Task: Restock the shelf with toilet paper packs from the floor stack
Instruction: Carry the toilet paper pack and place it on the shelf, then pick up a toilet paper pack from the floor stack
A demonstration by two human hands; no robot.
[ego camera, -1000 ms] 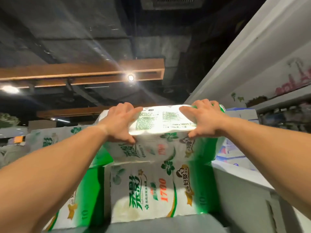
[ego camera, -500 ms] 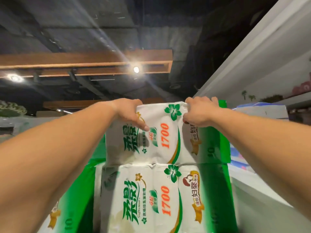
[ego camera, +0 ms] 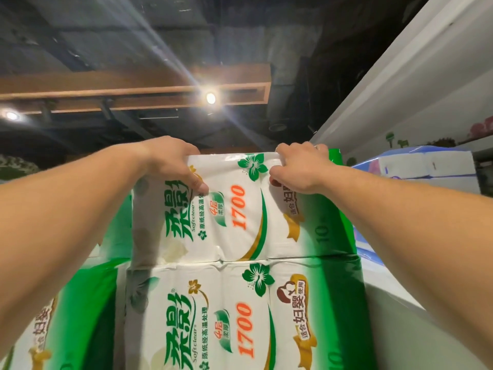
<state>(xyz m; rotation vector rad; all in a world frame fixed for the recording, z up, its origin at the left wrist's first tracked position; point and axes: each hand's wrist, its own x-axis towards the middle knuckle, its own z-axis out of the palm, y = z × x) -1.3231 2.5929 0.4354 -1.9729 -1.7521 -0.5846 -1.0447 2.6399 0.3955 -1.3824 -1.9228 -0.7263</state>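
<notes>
The left hand is curled over the top left edge of the upper toilet paper pack, fingers hooked behind the rim and the thumb pressed down on the printed front face. The right hand grips the same top edge nearer its right corner, fingers over the rim, thumb on the front; both hands hold this pack. The pack stands upright, face toward the camera, its bottom edge resting along the top edge of a lower pack of the same green-and-white brand, the two fronts nearly flush. To the left, another green pack sits just beside the stack, partly hidden by the left forearm. On the right, the pack's green side lies close to the white shelf surface, and beyond it, blue-and-white packs sit further along. Above the held pack's top edge there is open space up to the dark ceiling with its wooden beam and spotlights.
</notes>
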